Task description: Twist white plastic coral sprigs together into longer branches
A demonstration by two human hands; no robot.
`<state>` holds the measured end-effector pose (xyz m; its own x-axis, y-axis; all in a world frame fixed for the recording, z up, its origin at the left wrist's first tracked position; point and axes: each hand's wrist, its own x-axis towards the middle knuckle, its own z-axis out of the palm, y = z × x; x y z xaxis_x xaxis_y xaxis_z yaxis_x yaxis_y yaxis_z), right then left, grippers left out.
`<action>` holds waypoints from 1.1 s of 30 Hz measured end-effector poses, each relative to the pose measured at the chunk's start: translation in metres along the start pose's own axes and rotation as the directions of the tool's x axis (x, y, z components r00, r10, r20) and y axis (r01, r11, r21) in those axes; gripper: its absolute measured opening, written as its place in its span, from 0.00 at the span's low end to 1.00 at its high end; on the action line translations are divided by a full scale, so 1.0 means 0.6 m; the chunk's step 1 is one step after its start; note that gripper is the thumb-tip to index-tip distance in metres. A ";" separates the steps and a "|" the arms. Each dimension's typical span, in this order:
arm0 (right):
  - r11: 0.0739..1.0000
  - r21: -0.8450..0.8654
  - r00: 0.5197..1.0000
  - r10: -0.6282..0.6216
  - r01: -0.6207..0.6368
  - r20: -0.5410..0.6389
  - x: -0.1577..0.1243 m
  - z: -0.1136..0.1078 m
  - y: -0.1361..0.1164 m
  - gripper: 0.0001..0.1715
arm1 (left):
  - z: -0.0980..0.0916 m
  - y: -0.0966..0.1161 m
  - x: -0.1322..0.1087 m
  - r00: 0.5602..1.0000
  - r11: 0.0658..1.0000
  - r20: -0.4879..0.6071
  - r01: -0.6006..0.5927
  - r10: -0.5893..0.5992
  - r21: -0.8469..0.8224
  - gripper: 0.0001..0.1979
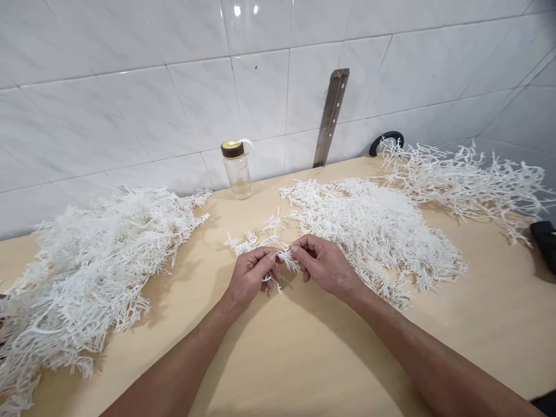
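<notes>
Between my two hands is a small white plastic sprig (287,260) with thin, branching tips. My left hand (251,272) pinches it between thumb and fingers, and a few more white strands poke out below those fingers. The thumb and forefinger of my right hand (324,263) close on the sprig's other side. Just beyond my left hand, several loose white sprigs (249,238) lie on the table. A dense heap of short white sprigs (373,226) lies close to my right hand.
A large white sprig pile (99,260) covers the left of the pale wooden table (295,365). Longer branching white stems (469,179) lie at the back right, near a black curved object (386,142). A clear bottle (238,174) and an upright metal strip (331,119) stand by the tiled wall.
</notes>
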<state>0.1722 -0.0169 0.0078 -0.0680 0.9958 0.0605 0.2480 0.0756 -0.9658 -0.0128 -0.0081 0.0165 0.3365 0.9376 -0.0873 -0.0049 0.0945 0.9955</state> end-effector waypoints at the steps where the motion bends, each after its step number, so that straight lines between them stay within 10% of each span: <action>1: 1.000 0.026 1.000 0.011 -0.012 0.028 0.000 0.001 0.003 0.17 | -0.001 -0.001 0.001 1.000 0.999 0.000 0.003 -0.003 -0.038 0.16; 33: 0.968 0.224 0.988 0.083 -0.111 0.131 -0.008 0.017 0.004 0.12 | -0.005 0.001 0.005 0.998 0.987 -0.009 0.055 -0.057 -0.150 0.13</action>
<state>0.1634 -0.0220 0.0026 -0.1730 0.9835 -0.0532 0.0316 -0.0484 -0.9983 -0.0145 -0.0043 0.0166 0.3279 0.9336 -0.1446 -0.1272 0.1953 0.9725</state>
